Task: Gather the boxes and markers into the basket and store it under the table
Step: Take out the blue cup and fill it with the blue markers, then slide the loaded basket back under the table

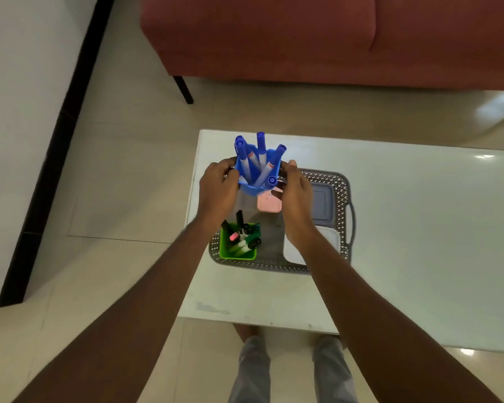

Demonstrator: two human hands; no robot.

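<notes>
Glossy white table (405, 228), perforated plastic basket (344, 199), cloth sofa (274, 39), polished tile floor (128, 184)

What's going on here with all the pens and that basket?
A person is tidying a white table. Both hands, left and right, hold a blue cup of blue markers over the far end of a grey basket. Already in the basket are a green cup of markers, a pink box, a grey-blue box and a white box.

Head cam, steep downward, near table (419, 228)
</notes>
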